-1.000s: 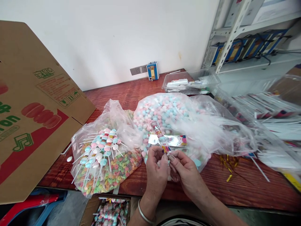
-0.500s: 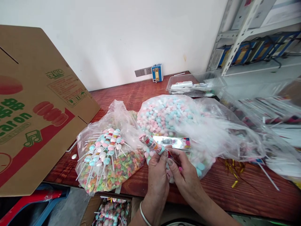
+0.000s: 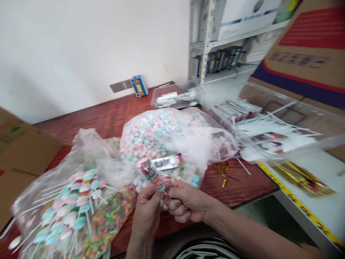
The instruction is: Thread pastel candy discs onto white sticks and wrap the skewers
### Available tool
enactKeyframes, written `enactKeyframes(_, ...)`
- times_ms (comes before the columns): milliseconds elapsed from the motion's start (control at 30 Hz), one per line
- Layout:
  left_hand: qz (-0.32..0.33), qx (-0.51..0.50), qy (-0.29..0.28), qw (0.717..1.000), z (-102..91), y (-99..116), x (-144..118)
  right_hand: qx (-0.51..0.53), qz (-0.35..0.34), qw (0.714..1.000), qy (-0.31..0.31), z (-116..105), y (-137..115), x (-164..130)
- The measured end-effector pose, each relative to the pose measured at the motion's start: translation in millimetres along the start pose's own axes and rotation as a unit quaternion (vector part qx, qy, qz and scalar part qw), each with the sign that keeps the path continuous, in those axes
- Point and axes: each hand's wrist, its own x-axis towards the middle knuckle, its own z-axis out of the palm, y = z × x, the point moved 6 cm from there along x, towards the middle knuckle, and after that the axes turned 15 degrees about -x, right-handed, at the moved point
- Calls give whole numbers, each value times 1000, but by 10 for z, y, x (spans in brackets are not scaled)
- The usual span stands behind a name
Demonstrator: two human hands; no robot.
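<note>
Head view shows your left hand (image 3: 147,201) and right hand (image 3: 185,205) pinching a wrapped candy stick (image 3: 151,173) between them, raised off the table (image 3: 107,118) just before the pastel candy bag (image 3: 159,133), steadying both ends.

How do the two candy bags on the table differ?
The near bag holds pastel lollipops on white sticks over multicoloured cereal rings; the far bag holds loose pink, blue and white round candies without sticks. The near bag lies to the left of both hands; the far bag lies behind them, with a printed packet lying on it. Both are clear plastic, lying on the red wooden table.
</note>
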Motion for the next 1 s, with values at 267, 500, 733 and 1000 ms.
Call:
enactKeyframes(267, 23, -4, 80, 996, -6, -138, 42, -176, -231, 919, 266, -147, -135, -205)
enactKeyframes(500, -112, -68, -5, 991, 232, -432, 31, -234, -183, 936, 190, -259, -118, -627)
enactKeyframes(733, -17, -52, 51, 997, 178, -223, 144, -632, -39, 507, 584, -1239, -65, -1809)
enactKeyframes(1000, 26, 146, 2, 989, 283, -212, 33, -711, 59, 399, 575, -1558, -39, -1892)
